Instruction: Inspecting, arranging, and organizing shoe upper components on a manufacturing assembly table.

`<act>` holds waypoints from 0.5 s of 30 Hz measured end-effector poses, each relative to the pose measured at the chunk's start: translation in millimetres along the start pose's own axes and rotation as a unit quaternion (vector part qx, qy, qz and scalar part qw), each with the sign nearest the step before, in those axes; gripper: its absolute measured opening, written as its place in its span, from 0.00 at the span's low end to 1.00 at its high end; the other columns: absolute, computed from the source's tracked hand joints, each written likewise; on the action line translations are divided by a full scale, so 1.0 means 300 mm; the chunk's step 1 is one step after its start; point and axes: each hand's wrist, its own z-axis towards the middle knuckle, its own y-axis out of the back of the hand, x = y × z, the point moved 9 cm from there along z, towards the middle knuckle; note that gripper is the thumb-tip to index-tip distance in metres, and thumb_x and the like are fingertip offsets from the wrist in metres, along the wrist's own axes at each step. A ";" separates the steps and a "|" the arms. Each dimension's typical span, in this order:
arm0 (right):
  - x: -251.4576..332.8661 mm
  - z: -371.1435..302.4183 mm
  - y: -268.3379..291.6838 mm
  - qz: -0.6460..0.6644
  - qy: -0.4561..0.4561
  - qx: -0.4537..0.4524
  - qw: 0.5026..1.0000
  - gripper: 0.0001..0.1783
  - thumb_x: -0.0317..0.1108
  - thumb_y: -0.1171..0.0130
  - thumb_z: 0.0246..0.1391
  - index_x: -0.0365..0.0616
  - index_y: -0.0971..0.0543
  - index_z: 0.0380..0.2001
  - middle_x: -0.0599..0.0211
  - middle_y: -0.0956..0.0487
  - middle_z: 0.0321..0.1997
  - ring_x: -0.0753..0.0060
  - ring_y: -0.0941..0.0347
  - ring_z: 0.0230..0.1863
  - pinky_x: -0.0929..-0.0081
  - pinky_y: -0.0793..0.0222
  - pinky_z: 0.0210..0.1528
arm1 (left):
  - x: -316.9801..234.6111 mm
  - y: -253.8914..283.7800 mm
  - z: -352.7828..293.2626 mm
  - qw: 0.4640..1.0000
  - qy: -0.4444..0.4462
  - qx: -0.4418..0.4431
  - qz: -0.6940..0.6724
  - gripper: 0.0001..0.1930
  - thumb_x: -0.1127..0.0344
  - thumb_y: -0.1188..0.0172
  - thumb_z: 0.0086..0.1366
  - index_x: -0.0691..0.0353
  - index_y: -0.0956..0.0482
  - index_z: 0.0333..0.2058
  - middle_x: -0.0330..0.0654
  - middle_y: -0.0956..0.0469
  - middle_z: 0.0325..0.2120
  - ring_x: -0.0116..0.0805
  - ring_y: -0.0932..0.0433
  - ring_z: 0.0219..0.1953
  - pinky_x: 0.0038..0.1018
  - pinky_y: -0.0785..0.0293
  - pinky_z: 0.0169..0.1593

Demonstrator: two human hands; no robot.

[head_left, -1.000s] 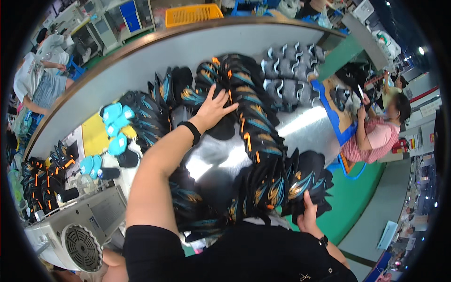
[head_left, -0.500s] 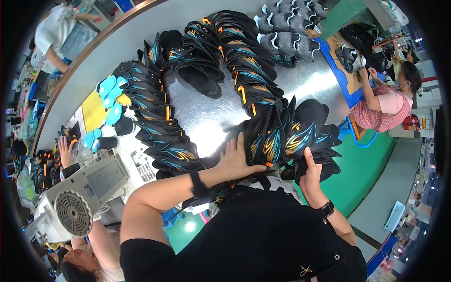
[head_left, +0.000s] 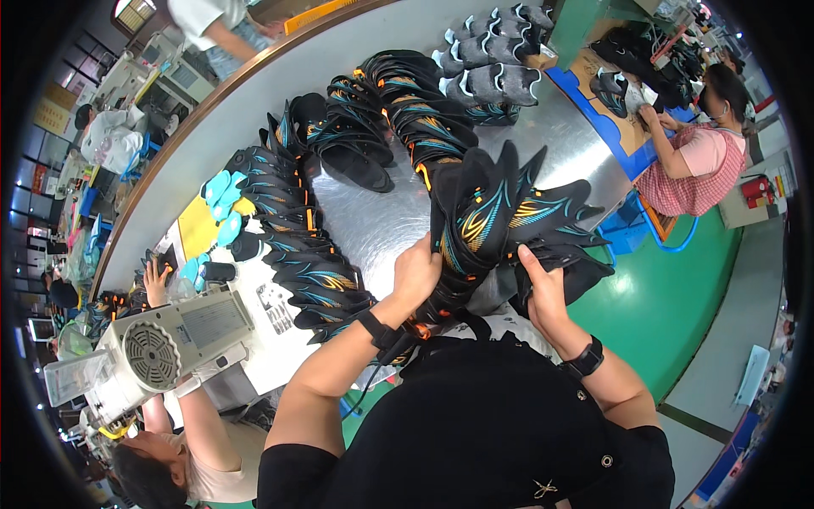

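Between my hands is a thick bundle of black shoe uppers (head_left: 479, 222) with blue and orange swirl patterns, fanned out at its right end. My left hand (head_left: 417, 276) is closed on the bundle's left side, its fingertips partly hidden. My right hand (head_left: 545, 293) grips the lower right part, thumb on top and the other fingers hidden beneath. A long overlapping row of similar uppers (head_left: 415, 102) runs away from the bundle across the metal table (head_left: 360, 216). Another row (head_left: 284, 216) lies to the left, and a loose pile (head_left: 352, 140) sits between them at the far side.
A sewing machine (head_left: 182, 335) stands at the left, with a co-worker's arms beside it. Turquoise pieces (head_left: 225, 195) lie near the left row. Grey shoe parts (head_left: 492, 85) are at the far edge. Another person (head_left: 691, 161) sits at the right beside a blue-edged board (head_left: 593, 119).
My left hand has gone from spread fingers to a closed hold on the bundle. The bundle's fanned end has risen and spread. The whole view has shifted slightly.
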 end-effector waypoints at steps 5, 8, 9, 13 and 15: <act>0.089 -0.132 0.039 0.118 -0.127 0.090 0.981 0.20 0.36 0.46 0.62 0.37 0.28 0.53 0.62 0.22 0.52 0.68 0.26 0.53 0.68 0.33 0.57 | -0.280 0.236 0.034 0.974 -0.199 -0.040 0.104 0.23 0.73 0.48 0.53 0.62 0.24 0.50 0.53 0.21 0.37 0.52 0.21 0.30 0.41 0.25 0.36; 0.021 -0.233 0.036 0.172 -0.267 0.109 0.942 0.24 0.44 0.51 0.65 0.39 0.30 0.56 0.58 0.26 0.58 0.64 0.31 0.59 0.62 0.39 0.63 | -0.310 0.297 0.107 0.948 -0.276 0.004 0.157 0.22 0.71 0.49 0.53 0.60 0.23 0.50 0.51 0.20 0.34 0.51 0.21 0.30 0.40 0.25 0.35; -0.016 -0.240 0.038 0.155 -0.274 0.127 0.941 0.24 0.44 0.51 0.64 0.38 0.30 0.56 0.59 0.27 0.59 0.62 0.32 0.60 0.62 0.39 0.63 | -0.288 0.268 0.135 0.929 -0.307 0.068 0.195 0.22 0.71 0.49 0.54 0.58 0.22 0.49 0.51 0.19 0.33 0.50 0.20 0.31 0.40 0.25 0.35; -0.171 -0.248 -0.069 0.176 -0.402 0.179 0.881 0.22 0.41 0.49 0.64 0.38 0.30 0.56 0.63 0.25 0.55 0.64 0.31 0.58 0.63 0.40 0.64 | -0.046 0.144 0.252 0.856 -0.340 0.224 0.319 0.22 0.68 0.50 0.54 0.52 0.21 0.49 0.49 0.19 0.29 0.49 0.20 0.33 0.40 0.24 0.37; -0.270 -0.241 -0.105 0.156 -0.425 0.216 0.865 0.23 0.38 0.55 0.67 0.37 0.35 0.60 0.60 0.30 0.61 0.63 0.34 0.62 0.65 0.40 0.65 | 0.004 0.091 0.330 0.834 -0.356 0.251 0.338 0.21 0.68 0.50 0.54 0.51 0.20 0.48 0.49 0.19 0.30 0.49 0.19 0.33 0.40 0.24 0.38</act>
